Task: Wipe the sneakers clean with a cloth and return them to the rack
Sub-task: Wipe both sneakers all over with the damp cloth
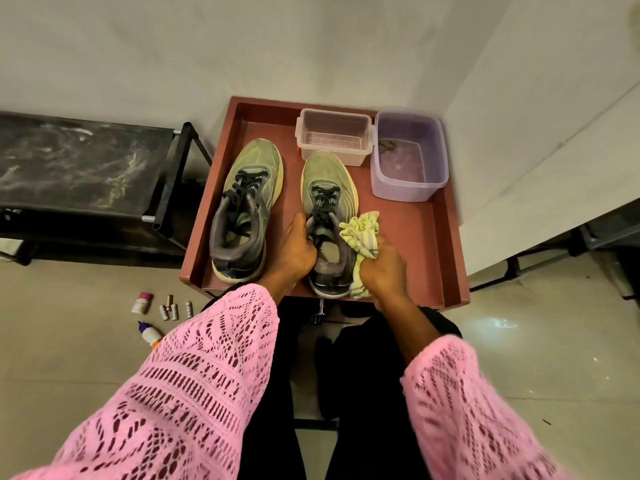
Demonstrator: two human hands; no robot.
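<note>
On the red-brown tray surface (pixel 415 237), left grip (pixel 294 251) holds the right-side green mesh sneaker (pixel 329 216), right grip (pixel 381 268) bunches the yellow cloth (pixel 360 237); a hard swipe could nudge the water-filled purple plastic tub (pixel 408 157).

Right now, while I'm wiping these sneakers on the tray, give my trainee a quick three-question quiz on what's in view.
1. True or false: the right hand grips the yellow cloth.
2. Which sneaker does the left hand hold: A, left sneaker; B, right sneaker?
3. Fill in: the purple tub sits beside the ___ container.

Key: 1 true; 2 B; 3 clear.
</note>
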